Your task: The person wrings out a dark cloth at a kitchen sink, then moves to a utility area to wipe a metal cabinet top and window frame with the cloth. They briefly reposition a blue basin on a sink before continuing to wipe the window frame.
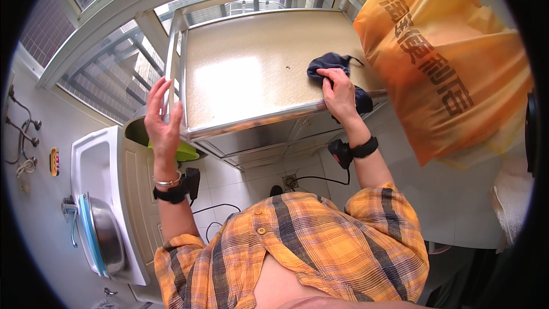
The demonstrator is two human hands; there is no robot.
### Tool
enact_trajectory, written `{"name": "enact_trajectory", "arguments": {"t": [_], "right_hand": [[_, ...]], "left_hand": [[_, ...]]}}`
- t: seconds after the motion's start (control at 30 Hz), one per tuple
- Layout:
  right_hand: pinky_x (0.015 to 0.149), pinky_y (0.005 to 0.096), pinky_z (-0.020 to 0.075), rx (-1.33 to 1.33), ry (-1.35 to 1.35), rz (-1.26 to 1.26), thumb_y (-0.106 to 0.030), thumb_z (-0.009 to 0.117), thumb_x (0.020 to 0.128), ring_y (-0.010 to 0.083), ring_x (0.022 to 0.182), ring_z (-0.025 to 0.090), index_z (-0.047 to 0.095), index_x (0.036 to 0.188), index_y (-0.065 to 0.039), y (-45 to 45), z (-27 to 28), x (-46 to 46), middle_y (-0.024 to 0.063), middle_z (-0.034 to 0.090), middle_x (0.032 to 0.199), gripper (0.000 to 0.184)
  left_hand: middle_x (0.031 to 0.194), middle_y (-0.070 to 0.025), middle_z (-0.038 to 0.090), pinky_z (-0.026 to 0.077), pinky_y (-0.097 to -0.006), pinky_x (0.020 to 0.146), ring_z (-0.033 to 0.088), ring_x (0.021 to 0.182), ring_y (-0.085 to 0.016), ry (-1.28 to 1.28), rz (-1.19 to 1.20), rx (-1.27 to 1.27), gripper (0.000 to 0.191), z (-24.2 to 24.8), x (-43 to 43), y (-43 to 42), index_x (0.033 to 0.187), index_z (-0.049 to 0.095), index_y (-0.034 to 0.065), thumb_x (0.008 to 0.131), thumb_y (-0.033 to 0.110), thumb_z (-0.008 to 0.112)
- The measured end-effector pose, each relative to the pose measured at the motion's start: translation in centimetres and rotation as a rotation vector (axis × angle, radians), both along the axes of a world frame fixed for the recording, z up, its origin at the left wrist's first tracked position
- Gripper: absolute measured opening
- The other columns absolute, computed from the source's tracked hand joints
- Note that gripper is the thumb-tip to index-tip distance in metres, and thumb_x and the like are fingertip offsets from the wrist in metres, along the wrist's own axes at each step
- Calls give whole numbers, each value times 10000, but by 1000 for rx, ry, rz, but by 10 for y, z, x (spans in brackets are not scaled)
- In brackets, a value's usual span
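Observation:
My right hand (341, 94) grips a dark navy cloth (329, 65) at the right part of a cabinet's beige top (240, 36); part of the cloth hangs over the metal-trimmed front edge. A thin dark cord sticks out from the cloth. My left hand (163, 118), fingers apart, is at the cabinet's left front corner beside the metal rail. Nothing shows in it; whether it touches the rail I cannot tell. A small dark speck lies on the top, left of the cloth.
A large orange plastic bag (433, 64) with printed writing hangs at the right. Windows stand behind the cabinet. On the left is a white sink (96, 150) holding a steel basin (109, 236) and a blue one. A green basin (185, 151) sits below my left hand. Black cables cross the tiled floor.

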State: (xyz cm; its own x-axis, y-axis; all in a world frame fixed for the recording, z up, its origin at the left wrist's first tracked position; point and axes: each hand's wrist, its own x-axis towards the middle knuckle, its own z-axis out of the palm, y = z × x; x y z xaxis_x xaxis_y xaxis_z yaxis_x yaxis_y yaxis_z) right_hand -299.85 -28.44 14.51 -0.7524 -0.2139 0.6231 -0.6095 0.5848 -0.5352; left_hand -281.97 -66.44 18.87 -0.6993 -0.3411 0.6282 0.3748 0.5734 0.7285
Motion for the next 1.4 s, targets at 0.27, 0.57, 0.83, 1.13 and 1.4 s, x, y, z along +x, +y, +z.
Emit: {"name": "enact_trajectory", "arguments": {"t": [0.27, 0.57, 0.83, 1.13, 1.4], "right_hand": [[1026, 438, 470, 178, 103, -356, -327, 665, 975, 379, 1164, 605, 570, 1332, 56, 38, 4, -22, 220, 629, 1272, 532], [833, 450, 555, 355, -105, 65, -87, 603, 857, 361, 961, 665, 682, 1153, -75, -66, 29, 13, 160, 658, 1073, 307], [883, 369, 562, -232, -267, 333, -25, 584, 864, 304, 961, 709, 699, 1177, -45, -90, 30, 27, 174, 715, 1076, 334], [944, 503, 528, 508, -276, -329, -230, 660, 897, 415, 1111, 634, 590, 1322, -108, -43, 30, -57, 189, 626, 1258, 447], [909, 423, 532, 432, -356, 651, -16, 617, 802, 367, 1055, 644, 609, 1210, -84, -137, 54, 67, 153, 627, 1131, 414]], "left_hand": [[1515, -130, 516, 249, -535, 1230, 265, 1536, -368, -249, -88, -320, 441, 31, -6, -5, 1252, 701, 87, 813, 97, 667], [1186, -126, 722, 284, -545, 1208, 331, 1500, -382, -294, -205, -467, 295, 39, -16, -10, 1082, 749, 69, 806, 74, 647], [808, -77, 686, 293, -519, 1176, 440, 1417, -385, -210, -240, -470, 199, 35, -16, -17, 938, 755, 39, 814, 47, 600], [767, -58, 645, 286, -512, 1146, 471, 1377, -370, -165, -273, -485, 189, 32, -17, -22, 908, 755, 71, 801, 62, 600], [723, -60, 594, 295, -505, 1130, 497, 1340, -371, -174, -275, -475, 186, 34, -16, -20, 910, 748, 64, 801, 40, 599]]}}
